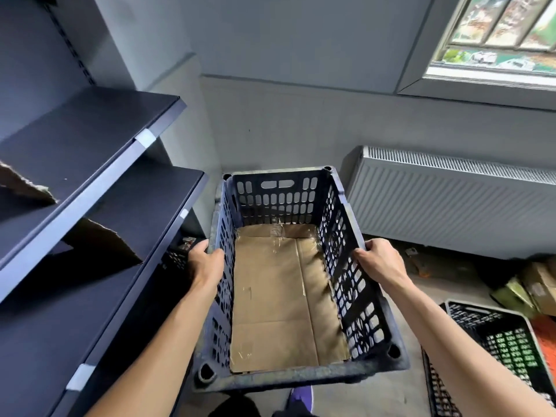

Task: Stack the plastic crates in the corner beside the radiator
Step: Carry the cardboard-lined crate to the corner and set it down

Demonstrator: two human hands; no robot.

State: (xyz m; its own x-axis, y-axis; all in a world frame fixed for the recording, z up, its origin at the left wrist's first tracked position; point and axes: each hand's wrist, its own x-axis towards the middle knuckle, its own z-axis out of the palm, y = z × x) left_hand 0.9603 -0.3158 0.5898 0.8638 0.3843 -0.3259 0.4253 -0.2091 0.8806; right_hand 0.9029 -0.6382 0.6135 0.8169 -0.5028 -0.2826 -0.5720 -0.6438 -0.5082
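A dark blue perforated plastic crate (pixel 346 236) fills the middle of the view, lined with flat brown cardboard (pixel 276 299). My left hand (pixel 207 263) grips its left long rim and my right hand (pixel 380 261) grips its right long rim, holding it level in front of me. The crate's far end points at the corner between the shelving and the white radiator (pixel 451 206). A second, black crate (pixel 511 317) stands on the floor at the lower right. Whatever lies under the held crate is hidden.
Dark metal shelving (pixel 90 164) runs along the left, with torn cardboard pieces (pixel 105 245) on its boards. Cardboard boxes and clutter (pixel 532 287) lie on the floor at the right under a window (pixel 496 34). My purple shoe (pixel 301 398) shows below the crate.
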